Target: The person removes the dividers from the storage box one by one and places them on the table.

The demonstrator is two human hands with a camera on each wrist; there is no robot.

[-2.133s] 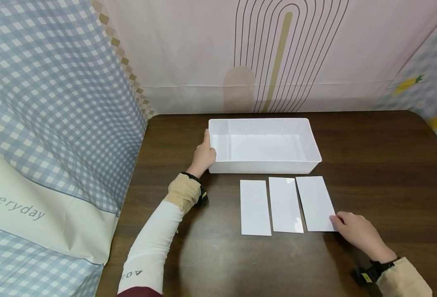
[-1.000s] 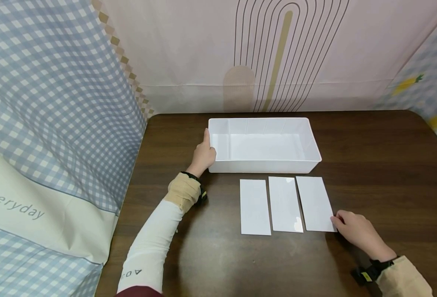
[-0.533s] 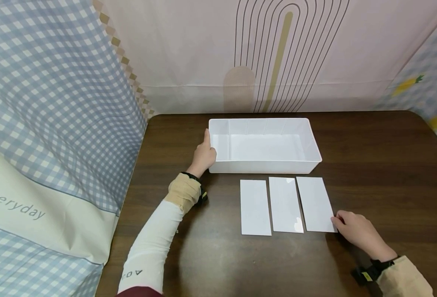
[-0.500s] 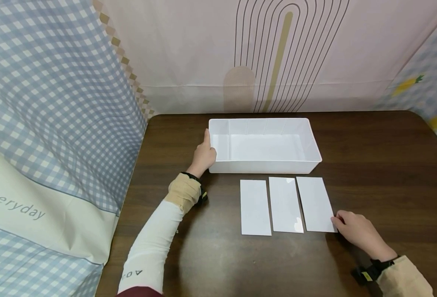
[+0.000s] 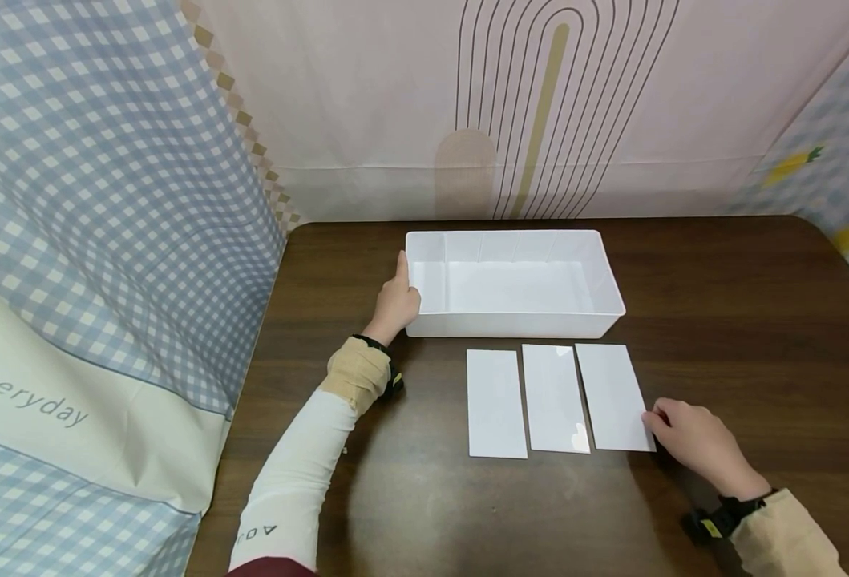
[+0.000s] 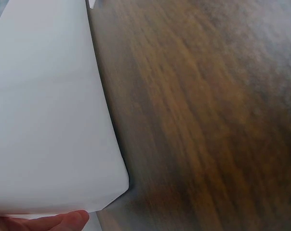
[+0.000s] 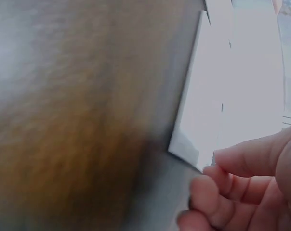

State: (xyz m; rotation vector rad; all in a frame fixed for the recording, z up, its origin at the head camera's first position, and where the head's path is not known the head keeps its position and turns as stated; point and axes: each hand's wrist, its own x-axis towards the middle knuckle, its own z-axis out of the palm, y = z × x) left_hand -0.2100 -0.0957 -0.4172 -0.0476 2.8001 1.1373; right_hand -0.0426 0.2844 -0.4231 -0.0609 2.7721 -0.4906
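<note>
A white rectangular plastic tray (image 5: 511, 324) stands near the table's back edge in the head view. My left hand (image 5: 397, 303) touches its left end, the index finger straight along the wall. In the left wrist view, fingertips (image 6: 75, 220) lie against that end of the tray. Three thin white rectangular panels lie flat in front: a left panel (image 5: 496, 405), a middle panel (image 5: 555, 401) with glossy reflections, and a right panel (image 5: 613, 397). My right hand (image 5: 700, 442) pinches the right panel's near right edge between thumb and curled fingers; this panel (image 7: 201, 91) fills part of the right wrist view.
The dark brown wooden table (image 5: 756, 336) runs under everything. A pale patterned cloth (image 5: 366, 96) hangs behind it. A blue checked cloth (image 5: 121, 160) drapes along the left side, another on the right. Black straps with small devices circle both wrists.
My right hand has shifted slightly at the right panel's edge, its knuckles a little higher. The right panel has slid very slightly to the right. The left hand and tray stay in place.
</note>
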